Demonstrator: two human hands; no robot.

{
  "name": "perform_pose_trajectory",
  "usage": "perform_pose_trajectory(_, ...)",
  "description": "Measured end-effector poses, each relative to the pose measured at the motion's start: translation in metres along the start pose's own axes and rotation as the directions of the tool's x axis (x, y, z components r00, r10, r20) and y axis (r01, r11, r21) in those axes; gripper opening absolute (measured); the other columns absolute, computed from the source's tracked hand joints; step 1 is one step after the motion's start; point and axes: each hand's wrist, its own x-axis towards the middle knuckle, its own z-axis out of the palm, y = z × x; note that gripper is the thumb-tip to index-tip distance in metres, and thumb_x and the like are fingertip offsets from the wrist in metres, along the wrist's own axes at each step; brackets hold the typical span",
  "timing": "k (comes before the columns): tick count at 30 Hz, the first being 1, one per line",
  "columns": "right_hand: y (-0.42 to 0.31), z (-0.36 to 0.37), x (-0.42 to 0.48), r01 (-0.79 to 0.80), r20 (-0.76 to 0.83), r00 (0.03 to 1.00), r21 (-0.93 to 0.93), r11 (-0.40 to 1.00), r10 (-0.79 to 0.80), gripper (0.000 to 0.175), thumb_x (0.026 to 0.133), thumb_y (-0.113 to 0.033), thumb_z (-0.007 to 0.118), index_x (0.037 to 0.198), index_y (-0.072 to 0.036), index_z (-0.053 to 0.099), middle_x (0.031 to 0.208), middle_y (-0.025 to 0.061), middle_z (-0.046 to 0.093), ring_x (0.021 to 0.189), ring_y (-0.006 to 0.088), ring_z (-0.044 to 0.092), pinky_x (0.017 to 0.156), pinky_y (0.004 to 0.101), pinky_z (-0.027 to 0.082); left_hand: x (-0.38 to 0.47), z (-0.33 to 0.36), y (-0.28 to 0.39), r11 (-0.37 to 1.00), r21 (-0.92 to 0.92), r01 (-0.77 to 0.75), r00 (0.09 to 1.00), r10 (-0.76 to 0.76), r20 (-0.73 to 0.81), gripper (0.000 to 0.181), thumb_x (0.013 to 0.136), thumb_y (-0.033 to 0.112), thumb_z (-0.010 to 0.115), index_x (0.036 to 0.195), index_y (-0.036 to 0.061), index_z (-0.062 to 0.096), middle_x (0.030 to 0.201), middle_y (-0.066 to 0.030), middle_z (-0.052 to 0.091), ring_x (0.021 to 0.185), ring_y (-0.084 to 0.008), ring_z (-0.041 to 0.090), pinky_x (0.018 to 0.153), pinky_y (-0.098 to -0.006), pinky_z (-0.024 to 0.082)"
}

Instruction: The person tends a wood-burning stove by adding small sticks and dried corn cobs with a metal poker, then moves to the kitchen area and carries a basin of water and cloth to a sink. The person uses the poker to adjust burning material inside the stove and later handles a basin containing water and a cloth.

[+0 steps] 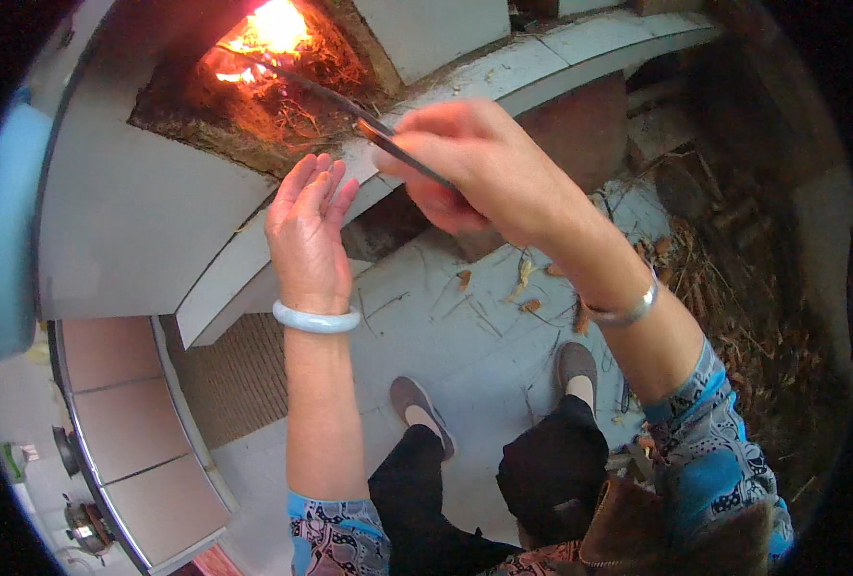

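Observation:
My right hand (462,162) grips dark metal fire tongs (333,99), which slant up and left into the firebox opening (203,147) of a tiled stove. Their far end reaches the burning fuel and is lost in the glare. Bright flames (275,32) rise at the back, with glowing twigs and straw (289,119) in front. My left hand (311,227) is raised just below the opening, palm showing, fingers slightly bent and holding nothing. A pale bangle (317,317) circles the left wrist; a silver one (628,306) is on the right forearm.
A pale tiled ledge (498,68) curves below the firebox. Twigs and dry husks (527,281) litter the floor near my feet, and a brushwood heap (750,338) lies at right. Left are a tiled counter side (135,425) and a blue basin (9,230).

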Motion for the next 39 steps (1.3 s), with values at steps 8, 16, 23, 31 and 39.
perform_pose_trajectory(8, -0.003, -0.04, -0.144, -0.211, -0.029, 0.977, 0.055, 0.976, 0.213, 0.021, 0.09, -0.021, 0.063, 0.1, -0.003, 0.06, 0.068, -0.0045, 0.053, 0.052, 0.0025, 0.045, 0.042, 0.02, 0.031, -0.035, 0.031, 0.014, 0.997, 0.083, 0.009, 0.998, -0.015, 0.067, 0.042, 0.093, 0.007, 0.055, 0.129, -0.0121, 0.046, 0.128, -0.022, 0.054, 0.118, -0.0318, 0.055, 0.1, -0.043, 0.047)
perform_pose_trajectory(16, -0.029, -0.111, -0.35, -0.466, -0.213, 0.849, 0.127, 0.876, 0.483, 0.039, 0.082, -0.034, 0.069, 0.103, -0.003, 0.061, 0.07, -0.0029, 0.057, 0.051, 0.0013, 0.045, 0.043, 0.017, 0.03, -0.125, 0.115, -0.008, 0.979, 0.086, 0.186, 0.922, -0.204, 0.331, 0.039, 0.093, 0.01, 0.056, 0.125, -0.0116, 0.049, 0.128, -0.0242, 0.055, 0.118, -0.0329, 0.056, 0.099, -0.0419, 0.048)
perform_pose_trajectory(23, -0.037, -0.13, -0.528, -0.822, -0.587, 0.545, -0.236, 0.518, 0.598, 0.032, 0.079, -0.028, 0.063, 0.084, 0.003, 0.057, 0.066, 0.0015, 0.053, 0.061, 0.0116, 0.046, 0.052, 0.0318, 0.038, -0.25, 0.211, -0.058, 0.901, 0.209, 0.38, 0.695, -0.427, 0.578, 0.042, 0.091, 0.011, 0.061, 0.127, -0.0086, 0.05, 0.127, -0.0193, 0.056, 0.117, -0.0282, 0.057, 0.096, -0.0374, 0.049)
perform_pose_trajectory(31, -0.061, -0.108, -0.64, -0.919, -0.669, 0.246, -0.391, -0.051, 0.702, 0.049, 0.07, -0.042, 0.069, 0.081, 0.006, 0.066, 0.076, 0.0267, 0.065, 0.076, 0.0403, 0.065, 0.069, 0.045, 0.052, -0.342, 0.233, -0.1, 0.73, 0.529, 0.432, 0.438, -0.683, 0.585, 0.044, 0.093, 0.014, 0.061, 0.13, -0.0065, 0.049, 0.128, -0.0157, 0.056, 0.116, -0.0245, 0.057, 0.094, -0.0344, 0.049)
perform_pose_trajectory(39, -0.023, -0.119, -0.661, -0.876, -0.634, 0.174, -0.449, -0.175, 0.754, 0.048, 0.07, -0.042, 0.069, 0.084, 0.004, 0.07, 0.086, 0.0246, 0.068, 0.085, 0.0403, 0.066, 0.076, 0.0448, 0.054, -0.354, 0.24, -0.118, 0.72, 0.58, 0.382, 0.441, -0.693, 0.57, 0.045, 0.092, 0.013, 0.06, 0.13, -0.0078, 0.048, 0.129, -0.0165, 0.056, 0.114, -0.0238, 0.059, 0.091, -0.0312, 0.051)
